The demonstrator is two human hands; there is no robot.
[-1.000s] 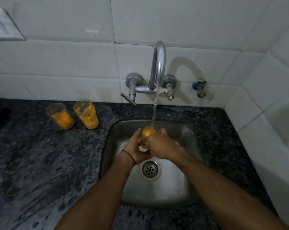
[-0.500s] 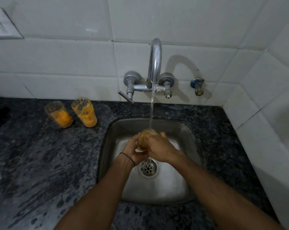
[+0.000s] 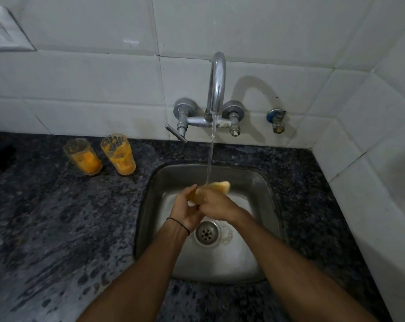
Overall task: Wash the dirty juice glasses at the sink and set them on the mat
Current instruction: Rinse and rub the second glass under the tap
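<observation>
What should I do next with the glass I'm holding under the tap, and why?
Probably tilt the juice glass mouth-up so the water stream runs inside: it lies sideways in the left hand and right hand, looks orange-filmed, and the water strikes its outer wall.

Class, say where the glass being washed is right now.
In the head view the glass lies tilted between the left hand and right hand, centre frame over the sink, under the stream from the tap.

Three juice glasses: left glass point(image 3: 83, 156) and right glass point(image 3: 118, 154) at the counter's point(image 3: 45, 217) back edge, third glass point(image 3: 220, 185) over the one sink point(image 3: 255, 180). Two hands, left hand point(image 3: 185, 211) and right hand point(image 3: 217, 204). One tap point(image 3: 216, 89), one valve point(image 3: 277, 120), one socket point(image 3: 1, 36).
</observation>
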